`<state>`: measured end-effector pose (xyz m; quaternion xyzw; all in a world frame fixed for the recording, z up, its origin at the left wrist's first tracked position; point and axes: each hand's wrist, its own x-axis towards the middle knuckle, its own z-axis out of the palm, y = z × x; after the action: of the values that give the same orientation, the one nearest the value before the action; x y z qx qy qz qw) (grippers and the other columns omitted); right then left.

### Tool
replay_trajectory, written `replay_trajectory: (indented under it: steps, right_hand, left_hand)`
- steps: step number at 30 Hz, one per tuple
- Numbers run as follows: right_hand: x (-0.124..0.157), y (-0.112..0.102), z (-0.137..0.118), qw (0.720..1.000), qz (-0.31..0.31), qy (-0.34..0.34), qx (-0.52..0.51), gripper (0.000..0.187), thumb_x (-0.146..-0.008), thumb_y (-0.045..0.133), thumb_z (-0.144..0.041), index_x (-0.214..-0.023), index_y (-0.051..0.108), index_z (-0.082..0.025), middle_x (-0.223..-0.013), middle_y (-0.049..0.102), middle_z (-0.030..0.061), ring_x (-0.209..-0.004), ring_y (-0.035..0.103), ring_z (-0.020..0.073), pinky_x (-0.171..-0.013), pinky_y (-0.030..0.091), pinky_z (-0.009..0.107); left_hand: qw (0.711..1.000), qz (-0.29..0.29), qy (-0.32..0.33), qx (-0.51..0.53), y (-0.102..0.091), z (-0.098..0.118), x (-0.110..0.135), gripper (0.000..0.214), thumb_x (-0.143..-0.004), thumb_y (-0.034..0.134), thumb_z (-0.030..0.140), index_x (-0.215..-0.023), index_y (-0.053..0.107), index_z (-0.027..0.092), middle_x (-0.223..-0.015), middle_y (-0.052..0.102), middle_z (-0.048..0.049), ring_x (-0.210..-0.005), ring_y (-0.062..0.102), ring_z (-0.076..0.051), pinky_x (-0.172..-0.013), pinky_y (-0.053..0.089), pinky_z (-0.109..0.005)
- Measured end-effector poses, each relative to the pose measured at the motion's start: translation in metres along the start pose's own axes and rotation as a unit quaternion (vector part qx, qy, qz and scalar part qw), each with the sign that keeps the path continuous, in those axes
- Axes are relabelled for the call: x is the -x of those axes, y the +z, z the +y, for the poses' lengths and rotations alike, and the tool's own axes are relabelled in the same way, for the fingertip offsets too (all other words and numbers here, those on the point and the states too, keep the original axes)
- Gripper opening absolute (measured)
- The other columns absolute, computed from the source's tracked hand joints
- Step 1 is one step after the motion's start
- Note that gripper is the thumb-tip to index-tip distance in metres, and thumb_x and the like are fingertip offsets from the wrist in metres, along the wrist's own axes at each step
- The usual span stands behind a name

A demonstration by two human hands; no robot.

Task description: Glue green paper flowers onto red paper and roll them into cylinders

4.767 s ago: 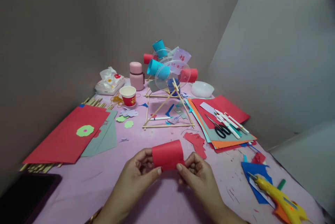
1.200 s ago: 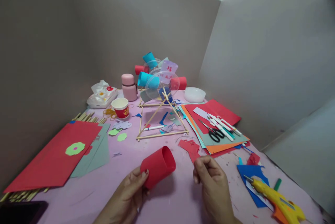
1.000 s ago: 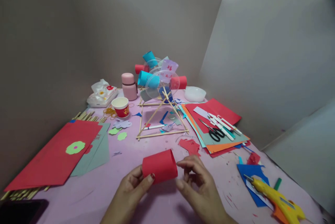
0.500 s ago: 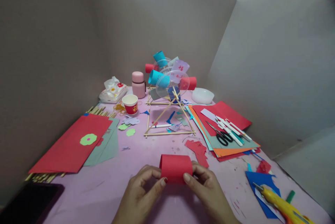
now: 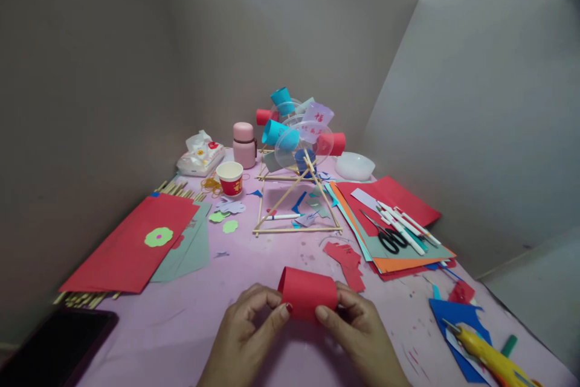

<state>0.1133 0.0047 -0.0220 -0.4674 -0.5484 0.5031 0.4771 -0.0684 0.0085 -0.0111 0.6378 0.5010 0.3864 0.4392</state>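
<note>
A piece of red paper (image 5: 309, 292), rolled into a short tube, is held low over the front of the table between both hands. My left hand (image 5: 251, 329) pinches its left end, thumb in front and fingers behind. At the right end, my right hand (image 5: 357, 329) grips it the same way. Just beyond the tube lie red paper scraps (image 5: 347, 263). Farther back stands a wheel-like model on a frame of thin wooden sticks (image 5: 296, 231), with clear discs (image 5: 290, 160) bearing blue paper tubes (image 5: 281, 133) and red ones (image 5: 333, 143).
Scissors (image 5: 390, 239) and several white pens (image 5: 403, 227) lie on stacked coloured paper at right. A yellow glue gun (image 5: 489, 354) rests near the right front. Red sheets (image 5: 131, 242), a phone (image 5: 58, 345), a paper cup (image 5: 230, 182) and a pink flask (image 5: 244, 148) are at left.
The red paper tube has tilted slightly, its right end now lower and its left opening turned more into view. Both hands keep their grip. The whole view has shifted a little.
</note>
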Motion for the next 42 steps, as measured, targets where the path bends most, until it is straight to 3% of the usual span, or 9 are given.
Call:
replay_trajectory:
  steps: [6,11,23,29,36,42]
  right_hand:
    - [0.0,0.0003,-0.0015,1.0,0.011,0.0,0.01,0.027,-0.076,0.062,-0.043,-0.075,0.068,-0.017,-0.069,0.052,0.0018,-0.067,0.049,0.0169,-0.061,0.039,0.027]
    - [-0.0007,0.0016,-0.0039,1.0,0.002,-0.014,-0.008,0.025,-0.072,0.067,-0.041,-0.073,0.068,-0.016,-0.072,0.055,0.0031,-0.066,0.05,0.0168,-0.059,0.039,0.027]
    - [-0.0002,0.0012,-0.0025,0.998,0.003,-0.041,0.04,0.025,-0.08,0.06,-0.039,-0.077,0.068,-0.016,-0.075,0.059,0.0039,-0.069,0.052,0.0163,-0.062,0.04,0.027]
    - [0.0007,0.0016,-0.0013,0.999,0.006,-0.035,0.042,0.025,-0.08,0.059,-0.039,-0.073,0.064,-0.016,-0.075,0.057,0.004,-0.07,0.051,0.0165,-0.063,0.04,0.028]
    - [0.0001,0.0063,-0.0065,0.999,0.0,-0.029,0.015,0.026,-0.07,0.069,-0.041,-0.076,0.068,-0.015,-0.071,0.053,0.0013,-0.062,0.046,0.0137,-0.056,0.036,0.024]
    - [0.0005,0.0061,-0.0069,0.998,-0.015,-0.052,0.016,0.022,-0.075,0.065,-0.037,-0.075,0.069,-0.016,-0.074,0.057,0.0039,-0.068,0.052,0.016,-0.06,0.04,0.025]
  left_hand:
    - [0.999,-0.012,-0.01,0.035,0.0018,0.0017,-0.0003,0.019,-0.081,0.057,0.037,-0.08,0.066,0.02,-0.087,0.069,-0.0046,-0.082,0.061,-0.02,-0.075,0.046,-0.027]
    - [1.0,-0.001,-0.016,0.016,0.001,-0.0001,-0.002,0.022,-0.081,0.056,0.037,-0.074,0.066,0.019,-0.08,0.069,-0.0044,-0.078,0.061,-0.02,-0.074,0.046,-0.027]
    - [0.999,-0.007,-0.035,0.014,0.0012,-0.0012,-0.0014,0.025,-0.08,0.056,0.039,-0.069,0.065,0.019,-0.075,0.067,-0.0033,-0.074,0.06,-0.019,-0.07,0.045,-0.025]
    - [0.997,-0.04,-0.035,0.054,0.0044,0.0016,-0.0035,0.018,-0.077,0.063,0.033,-0.089,0.066,0.02,-0.091,0.069,-0.0058,-0.087,0.062,-0.022,-0.081,0.046,-0.03]
    - [0.996,-0.026,-0.035,0.08,0.0075,-0.0012,-0.003,0.02,-0.077,0.062,0.035,-0.087,0.069,0.019,-0.087,0.07,-0.0065,-0.084,0.064,-0.023,-0.077,0.048,-0.03]
    - [0.995,-0.047,-0.025,0.087,0.007,-0.0007,-0.0019,0.023,-0.077,0.063,0.035,-0.095,0.071,0.022,-0.091,0.072,-0.0054,-0.089,0.064,-0.023,-0.081,0.048,-0.031]
